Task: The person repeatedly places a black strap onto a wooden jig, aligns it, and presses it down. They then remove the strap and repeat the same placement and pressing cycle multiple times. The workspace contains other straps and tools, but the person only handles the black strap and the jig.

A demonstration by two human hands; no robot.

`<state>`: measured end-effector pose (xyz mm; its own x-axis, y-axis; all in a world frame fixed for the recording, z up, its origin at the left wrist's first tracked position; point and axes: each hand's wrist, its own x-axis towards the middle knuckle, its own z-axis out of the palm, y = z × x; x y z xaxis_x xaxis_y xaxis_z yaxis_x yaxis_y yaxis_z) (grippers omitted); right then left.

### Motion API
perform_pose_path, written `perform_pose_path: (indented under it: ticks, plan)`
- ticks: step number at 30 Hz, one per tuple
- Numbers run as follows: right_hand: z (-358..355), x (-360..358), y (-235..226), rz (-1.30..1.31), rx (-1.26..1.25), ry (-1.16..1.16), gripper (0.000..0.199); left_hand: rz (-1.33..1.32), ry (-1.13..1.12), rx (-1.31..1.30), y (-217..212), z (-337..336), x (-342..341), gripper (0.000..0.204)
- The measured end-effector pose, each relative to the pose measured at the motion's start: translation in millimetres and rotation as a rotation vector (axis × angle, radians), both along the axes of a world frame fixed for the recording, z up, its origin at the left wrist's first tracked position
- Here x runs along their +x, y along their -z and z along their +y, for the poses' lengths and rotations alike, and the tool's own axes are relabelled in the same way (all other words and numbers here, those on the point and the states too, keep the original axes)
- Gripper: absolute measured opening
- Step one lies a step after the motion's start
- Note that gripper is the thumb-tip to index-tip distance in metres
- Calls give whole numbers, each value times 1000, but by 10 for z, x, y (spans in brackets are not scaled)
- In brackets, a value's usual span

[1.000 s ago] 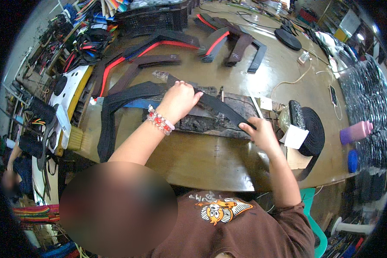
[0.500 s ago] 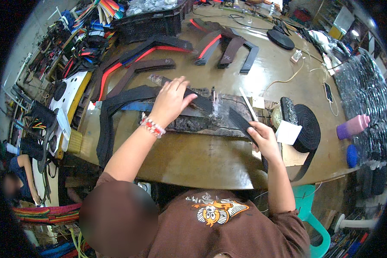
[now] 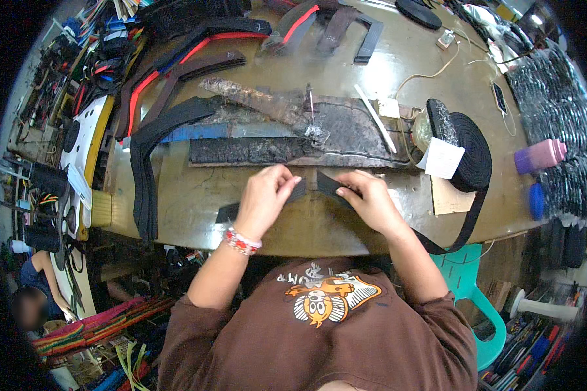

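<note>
My left hand (image 3: 266, 199) pinches a short black webbing strip (image 3: 297, 189), whose other end (image 3: 227, 212) sticks out past the wrist. Facing it, a second black webbing end (image 3: 326, 184) is gripped between the thumb and fingers of my right hand (image 3: 370, 199). The two ends lie a small gap apart above the near part of the table. Just beyond my hands is a scorched dark board (image 3: 241, 151) with a thin upright metal piece (image 3: 310, 101) on it. Whether the right strip joins the webbing roll (image 3: 471, 156) is hidden by my forearm.
Bent stacks of black straps (image 3: 151, 156) lie at the left, more strap stacks (image 3: 225, 38) farther back. A white stick (image 3: 375, 118) rests across the board. At right are a white paper (image 3: 445, 158), a pink and purple bottle (image 3: 540, 156) and a phone (image 3: 499, 98).
Both hands have come back from the scorched board toward me and closer together. The left has lifted its strip off the board, bringing the two ends face to face. The view has shifted too.
</note>
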<state>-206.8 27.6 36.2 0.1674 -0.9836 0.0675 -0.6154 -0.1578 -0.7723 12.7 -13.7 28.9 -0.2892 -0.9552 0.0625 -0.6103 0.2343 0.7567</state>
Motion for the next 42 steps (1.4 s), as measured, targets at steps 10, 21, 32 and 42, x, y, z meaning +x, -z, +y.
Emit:
perform_pose_path:
  ticks: [10, 21, 32, 42]
  plan:
    - [-13, 173, 210, 296, 51, -138, 35, -45, -13, -152, 331, 68, -123, 15]
    - [63, 362, 137, 645, -297, -370, 34, -272, -12, -206, 320, 114, -268, 18]
    - [291, -871, -442, 504, 58, 51, 32, 273, -255, -453, -355, -460, 572, 16]
    - [-237, -387, -1051, 347, -110, 257, 31, -184, -273, -137, -443, -1888, 932, 37]
